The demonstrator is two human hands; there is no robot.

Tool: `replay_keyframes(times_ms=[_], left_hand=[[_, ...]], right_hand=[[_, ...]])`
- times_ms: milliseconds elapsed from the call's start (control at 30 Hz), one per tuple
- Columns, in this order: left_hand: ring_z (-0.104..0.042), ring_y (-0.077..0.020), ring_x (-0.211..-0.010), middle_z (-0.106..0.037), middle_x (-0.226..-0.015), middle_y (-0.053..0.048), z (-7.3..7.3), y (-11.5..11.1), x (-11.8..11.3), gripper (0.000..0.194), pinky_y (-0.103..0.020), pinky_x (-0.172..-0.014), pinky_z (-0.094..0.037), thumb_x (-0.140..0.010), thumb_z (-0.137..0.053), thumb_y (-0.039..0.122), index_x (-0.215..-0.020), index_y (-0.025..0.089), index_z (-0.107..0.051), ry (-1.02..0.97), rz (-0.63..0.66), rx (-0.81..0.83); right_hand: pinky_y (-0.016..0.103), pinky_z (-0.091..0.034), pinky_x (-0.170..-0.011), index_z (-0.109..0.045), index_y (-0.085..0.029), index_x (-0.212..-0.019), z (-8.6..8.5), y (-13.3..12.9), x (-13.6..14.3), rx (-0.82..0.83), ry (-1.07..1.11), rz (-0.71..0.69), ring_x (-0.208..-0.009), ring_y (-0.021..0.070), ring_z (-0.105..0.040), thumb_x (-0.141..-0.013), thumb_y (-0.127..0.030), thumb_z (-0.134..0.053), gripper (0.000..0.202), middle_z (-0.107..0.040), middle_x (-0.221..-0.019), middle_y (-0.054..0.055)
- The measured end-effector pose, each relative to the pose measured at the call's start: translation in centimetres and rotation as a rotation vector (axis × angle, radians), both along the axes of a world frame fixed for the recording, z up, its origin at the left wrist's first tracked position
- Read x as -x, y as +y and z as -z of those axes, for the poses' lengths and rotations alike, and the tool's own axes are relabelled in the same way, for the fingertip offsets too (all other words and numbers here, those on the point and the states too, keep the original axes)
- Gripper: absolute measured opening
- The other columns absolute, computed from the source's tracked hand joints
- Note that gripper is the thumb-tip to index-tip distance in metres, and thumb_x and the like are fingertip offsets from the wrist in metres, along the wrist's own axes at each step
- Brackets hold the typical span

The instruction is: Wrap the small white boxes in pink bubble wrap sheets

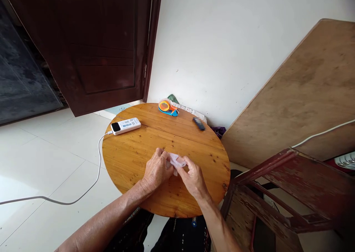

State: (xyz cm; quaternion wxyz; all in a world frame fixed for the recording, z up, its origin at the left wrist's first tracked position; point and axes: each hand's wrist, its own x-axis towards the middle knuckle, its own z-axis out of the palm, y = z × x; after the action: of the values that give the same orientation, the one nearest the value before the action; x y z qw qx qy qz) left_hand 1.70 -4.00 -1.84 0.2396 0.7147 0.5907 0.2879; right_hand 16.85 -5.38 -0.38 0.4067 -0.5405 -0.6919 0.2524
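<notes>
A small crumpled piece of thin white material [176,159], like tissue or plastic film, is held above the near middle of the round wooden table [127,155]. My left hand [158,168] has its fingers curled round the left side of it. On the right side, my right hand [192,173] pinches it between thumb and fingers. The two hands are close together, and the fingers cover part of the white piece.
A white power bank [126,126] with a cable lies at the table's left. An orange and blue tape dispenser [168,107] stands at the back, a dark blurred object [199,123] at the back right. A wooden chair [266,192] is at the right.
</notes>
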Motion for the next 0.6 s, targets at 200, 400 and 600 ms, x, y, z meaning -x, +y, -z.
replay_keyframes(times_ms=[200,400,600], left_hand=[[-0.053,-0.0274,-0.120,-0.050,-0.131,-0.014,-0.3,0.3,2.6,0.057,-0.042,-0.102,-0.046,-0.077,-0.070,0.027,-0.130,0.020,-0.051,-0.014,0.203,-0.142],[-0.042,-0.0292,-0.136,-0.037,-0.153,-0.011,0.0,1.4,5.2,0.056,-0.048,-0.111,-0.037,-0.080,-0.070,0.029,-0.133,0.026,-0.052,0.018,0.544,-0.219],[-0.056,-0.0214,-0.120,-0.060,-0.128,-0.010,0.6,1.9,4.1,0.029,-0.038,-0.105,-0.044,-0.085,-0.061,0.018,-0.113,0.020,-0.059,-0.047,0.551,-0.240]], right_hand=[[0.036,-0.048,-0.100,-0.062,-0.027,-0.108,2.0,-1.8,-0.2,-0.153,-0.119,-0.101,-0.115,0.0236,-0.063,-0.088,-0.022,-0.054,0.022,-0.068,-0.120,0.008],[0.042,-0.049,-0.104,-0.062,-0.025,-0.111,4.2,-1.6,-0.6,-0.324,-0.216,-0.136,-0.123,0.0253,-0.059,-0.086,-0.012,-0.051,0.030,-0.066,-0.125,0.011],[0.041,-0.050,-0.104,-0.061,-0.026,-0.112,5.1,-1.2,-0.6,-0.397,-0.256,-0.117,-0.120,0.0236,-0.061,-0.085,-0.006,-0.046,0.038,-0.066,-0.124,0.009]])
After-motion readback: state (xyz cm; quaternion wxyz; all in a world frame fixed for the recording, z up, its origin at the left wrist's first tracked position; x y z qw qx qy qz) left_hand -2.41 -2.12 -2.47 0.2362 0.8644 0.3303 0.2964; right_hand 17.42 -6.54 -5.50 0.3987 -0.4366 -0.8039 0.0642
